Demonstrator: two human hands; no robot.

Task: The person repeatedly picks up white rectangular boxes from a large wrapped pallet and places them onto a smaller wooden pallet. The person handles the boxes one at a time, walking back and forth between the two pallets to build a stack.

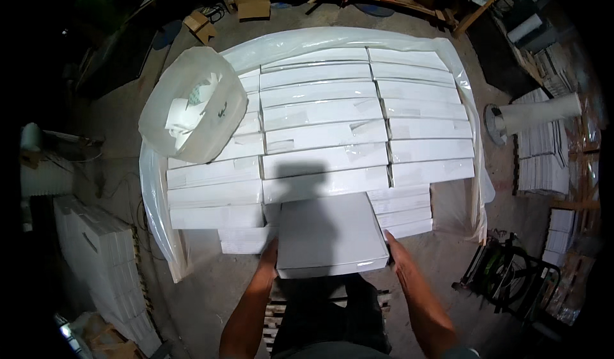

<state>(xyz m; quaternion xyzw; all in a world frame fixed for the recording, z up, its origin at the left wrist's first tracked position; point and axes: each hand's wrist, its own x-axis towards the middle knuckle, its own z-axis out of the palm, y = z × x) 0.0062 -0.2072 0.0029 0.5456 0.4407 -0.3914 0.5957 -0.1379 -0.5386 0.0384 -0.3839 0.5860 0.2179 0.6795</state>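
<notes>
A wide stack (332,122) of flat white boxes fills the middle of the view, laid in three columns on a clear plastic sheet (157,212) that curls up along the stack's left, far and right edges. The front row is unfinished: the left column ends in a step, the right column ends in a few shorter boxes (403,212), and between them sits the box (329,234) now in hand, its near edge hanging over the front of the stack. The left hand (268,257) grips the box's near left corner and the right hand (396,253) its near right corner, fingers closed on its sides. Below the box a slatted pallet (275,308) shows at the person's legs. A round translucent tub (192,103) holding white scraps rests tilted on the stack's far left corner, well apart from the hands. Bare concrete floor (211,282) lies open in front and to the left of the stack, and a narrower strip runs along its right. Further left, rows of white boxes (102,257) stand on the floor; to the right are more white stacks (543,157), a white roll (537,113) lying on its side and a dark wire frame (511,273) near the right forearm. Cardboard boxes (252,1) and wooden shelving line the far side.
</notes>
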